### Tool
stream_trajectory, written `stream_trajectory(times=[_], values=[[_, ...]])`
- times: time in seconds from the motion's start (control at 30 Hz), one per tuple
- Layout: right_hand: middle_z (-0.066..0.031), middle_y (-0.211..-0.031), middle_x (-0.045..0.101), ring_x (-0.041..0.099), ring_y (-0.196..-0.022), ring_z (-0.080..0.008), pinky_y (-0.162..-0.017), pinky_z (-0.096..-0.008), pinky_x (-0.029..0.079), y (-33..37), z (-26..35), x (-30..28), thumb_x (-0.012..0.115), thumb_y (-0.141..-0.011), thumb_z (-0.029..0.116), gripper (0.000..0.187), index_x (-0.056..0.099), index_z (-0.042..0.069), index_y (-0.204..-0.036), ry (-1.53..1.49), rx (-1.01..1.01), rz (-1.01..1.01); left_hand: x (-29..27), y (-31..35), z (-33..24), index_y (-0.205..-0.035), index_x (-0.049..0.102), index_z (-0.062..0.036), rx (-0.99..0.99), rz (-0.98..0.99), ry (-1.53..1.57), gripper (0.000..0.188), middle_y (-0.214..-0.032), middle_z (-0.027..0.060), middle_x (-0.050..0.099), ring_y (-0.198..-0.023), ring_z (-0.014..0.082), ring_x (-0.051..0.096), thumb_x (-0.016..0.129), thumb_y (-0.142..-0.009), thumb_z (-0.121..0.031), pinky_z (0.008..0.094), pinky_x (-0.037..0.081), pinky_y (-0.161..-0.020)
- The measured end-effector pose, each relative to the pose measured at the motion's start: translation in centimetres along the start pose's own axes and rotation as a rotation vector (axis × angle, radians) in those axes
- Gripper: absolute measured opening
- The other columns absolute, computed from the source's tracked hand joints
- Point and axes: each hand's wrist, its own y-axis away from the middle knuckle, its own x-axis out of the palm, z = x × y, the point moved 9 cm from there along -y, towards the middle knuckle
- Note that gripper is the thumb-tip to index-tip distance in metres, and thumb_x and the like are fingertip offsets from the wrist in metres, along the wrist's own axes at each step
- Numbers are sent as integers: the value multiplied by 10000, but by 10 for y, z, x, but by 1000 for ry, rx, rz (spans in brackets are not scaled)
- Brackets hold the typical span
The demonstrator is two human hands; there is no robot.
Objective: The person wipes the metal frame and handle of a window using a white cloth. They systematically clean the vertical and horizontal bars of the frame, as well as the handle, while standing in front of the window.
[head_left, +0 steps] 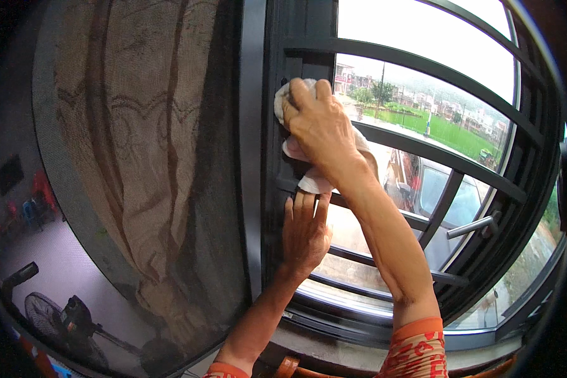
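Note:
My right hand [321, 120] is closed around a white cloth [288, 104] and presses it against the dark window frame [305, 25]. Loose folds of the cloth hang below that hand, down to the fingertips of the other. Lower on the same frame, my left hand [305, 233] rests with its fingers stretched upward. Its fingertips meet the bottom edge of the cloth; whether they pinch it I cannot tell.
Dark horizontal bars [422, 148] cross the window opening on the right, near a metal window handle [472, 227]. To the left, a brown curtain [138, 126] hangs behind a mesh screen. A black fan-like object [44, 315] shows at lower left. Outside are a vehicle and green fields.

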Motion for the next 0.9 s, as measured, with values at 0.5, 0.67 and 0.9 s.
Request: stream_trajectory(times=[0.5,0.67,0.9], values=[[-175,-1266,425,470,-1059,-347,-859,-387,550,-13,1,8,756,-636,-24,699,515,5,-1292,-89,183,-25,10,-7,3,-1195,489,-28,-5,96,89,555,-1066,198,576,-1017,401,526,724,-693,-65,545,375,-869],[-160,-1241,451,486,-1054,-332,-866,-371,533,5,14,22,722,-702,25,582,540,-39,-1252,-105,141,-21,7,-4,2,-1127,574,-28,-15,65,79,385,-1058,176,605,-1037,380,538,687,-764,-89,527,380,-882],[-150,-1138,486,508,-1058,-354,-904,-421,477,31,10,30,609,-764,80,468,494,8,-1212,-460,343,106,11,1,-2,-1280,468,-27,-16,134,27,665,-1178,150,539,-1170,320,477,751,-679,-63,506,360,-996]])
